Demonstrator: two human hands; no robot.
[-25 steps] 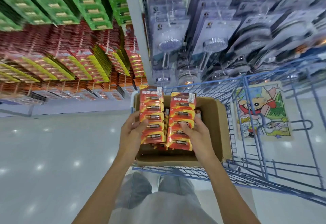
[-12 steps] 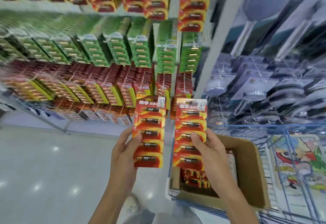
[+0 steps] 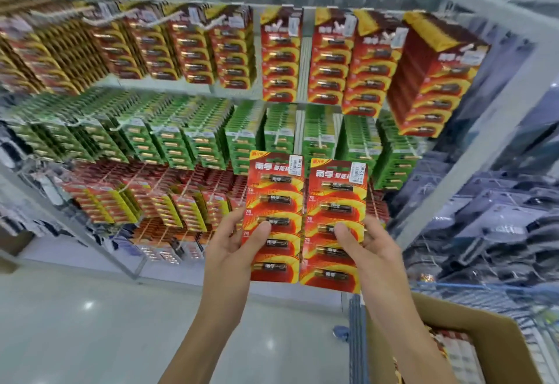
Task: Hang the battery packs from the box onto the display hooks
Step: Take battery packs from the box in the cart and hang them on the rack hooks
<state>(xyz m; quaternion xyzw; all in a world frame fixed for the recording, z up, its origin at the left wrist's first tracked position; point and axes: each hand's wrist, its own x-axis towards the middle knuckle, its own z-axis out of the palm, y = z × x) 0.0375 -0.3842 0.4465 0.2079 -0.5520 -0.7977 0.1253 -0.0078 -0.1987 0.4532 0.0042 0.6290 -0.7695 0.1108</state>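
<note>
Left hand (image 3: 230,250) gripping one five-cell battery pack (image 3: 276,196), right hand (image 3: 375,250) gripping a second pack (image 3: 335,202), one cardboard box (image 3: 472,320) below.

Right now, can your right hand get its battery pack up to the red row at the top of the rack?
Probably yes. Nothing stands between the right hand with its battery pack and the top red row, only open air before the green packs. That row looks crowded, though.

light: bright, even | glare: spots on glossy floor (image 3: 88,305) | blur: margins smeared, centre sharp | distortion: rack (image 3: 496,105) bows
</note>
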